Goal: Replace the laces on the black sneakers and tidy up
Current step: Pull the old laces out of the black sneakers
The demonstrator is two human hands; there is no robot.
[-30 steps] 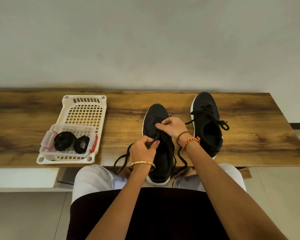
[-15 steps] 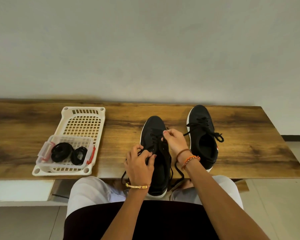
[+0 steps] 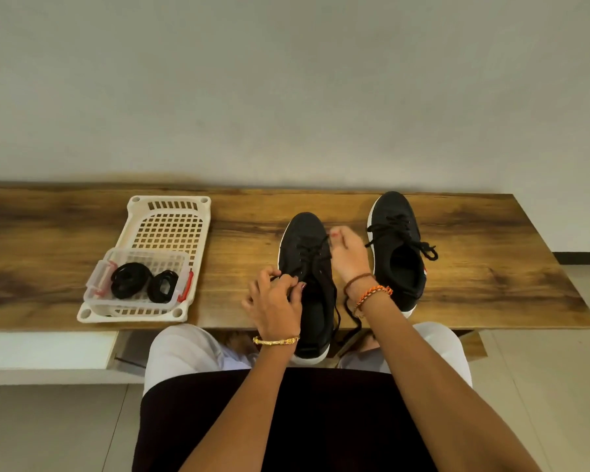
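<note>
Head view looks down on a wooden surface (image 3: 491,267) set against a pale wall. Two black sneakers stand on it, toes pointing away. The nearer sneaker (image 3: 309,267) sits at the middle, its heel hanging over the near edge. The left hand (image 3: 273,306) has its fingers curled, pinching a black lace (image 3: 312,251) at that shoe's left eyelets. The right hand (image 3: 349,252) is at the shoe's right side, fingers curled and pinching the same lace higher up near the toe end; this hand is slightly blurred. A loose lace end (image 3: 353,323) dangles over the near edge between the forearms. The second sneaker (image 3: 397,247) stands just to the right and farther back, already laced. Well apart at the left lies a white plastic basket (image 3: 169,207) holding a clear lidless box (image 3: 96,294) with two black lace coils (image 3: 130,279).
</note>
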